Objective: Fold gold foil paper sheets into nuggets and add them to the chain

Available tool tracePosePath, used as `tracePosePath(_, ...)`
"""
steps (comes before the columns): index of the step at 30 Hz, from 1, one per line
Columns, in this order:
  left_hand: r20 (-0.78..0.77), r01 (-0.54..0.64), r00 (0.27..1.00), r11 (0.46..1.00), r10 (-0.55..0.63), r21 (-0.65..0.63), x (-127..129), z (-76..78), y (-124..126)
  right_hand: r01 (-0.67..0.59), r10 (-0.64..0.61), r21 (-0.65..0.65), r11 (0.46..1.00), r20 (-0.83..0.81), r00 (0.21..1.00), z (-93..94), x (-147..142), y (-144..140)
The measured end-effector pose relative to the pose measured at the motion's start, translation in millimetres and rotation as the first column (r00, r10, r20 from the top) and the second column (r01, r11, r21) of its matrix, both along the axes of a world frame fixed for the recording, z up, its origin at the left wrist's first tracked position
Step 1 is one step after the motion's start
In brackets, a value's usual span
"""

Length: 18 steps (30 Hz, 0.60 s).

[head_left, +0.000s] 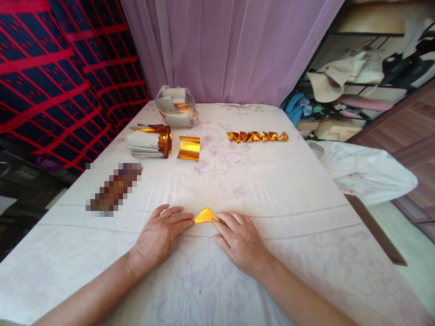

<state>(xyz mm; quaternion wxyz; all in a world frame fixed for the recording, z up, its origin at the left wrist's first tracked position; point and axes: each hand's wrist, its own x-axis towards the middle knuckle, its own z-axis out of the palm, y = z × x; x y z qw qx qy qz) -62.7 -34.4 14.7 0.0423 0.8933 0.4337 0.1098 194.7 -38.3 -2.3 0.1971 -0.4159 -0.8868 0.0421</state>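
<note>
Gold foil paper piece, single and folded to a low peaked shape with tapering ends, lies near the front of the table, between your two hands. Your left hand rests palm down, its fingers loosely spread and extended, with fingertips at the left end of the piece. Your right hand is loosely curved, fingertips on the right end and thumb apart below; whether it pinches or only presses cannot be told.

Beyond your hands, one curled rectangular gold foil sheet lies on the white, floral-patterned tablecloth. Just to its left is one thick bundle of grey-white paper sheets with gold foil faces, too many and too close to count. Behind that bundle stands one clear plastic bag, containing more grey-white paper and some gold foil; its contents likewise cannot be counted.

Farther right, a row of twisted, shiny gold foil folded pieces runs end to end; about six appear, though their boundaries are hard to separate. Nearer your left side lies one brownish elongated object, its details obscured by pixelation. Behind the table hangs a lilac curtain.
</note>
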Motion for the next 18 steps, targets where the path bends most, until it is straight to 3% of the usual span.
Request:
tracePosePath(6, 0.067, 0.017, 0.998, 0.999, -0.019, 0.029, -3, -3.4, 0, 0.008, -0.008, -0.009, 1.0, -0.005, 1.0, 2.0, -1, -1)
tracePosePath(10, 0.136, -0.033, 0.99, 0.999, 0.036, -0.028, 1, 1.3, 3, 0.012, -0.012, 0.004, 1.0, -0.01, 1.0, 1.2, -1, -1)
tracePosePath(14, 0.154, -0.137, 0.976, 0.986, 0.151, -0.097, 15, 7.1, 13, 0.008, -0.008, 0.007, 1.0, -0.011, 1.0, 1.1, 0, -1)
tracePosePath(18, 0.126, -0.146, 0.979, 0.985, 0.158, -0.096, 33, 3.4, 24, 0.007, -0.007, 0.003, 1.0, -0.024, 1.0, 1.8, 1, -2)
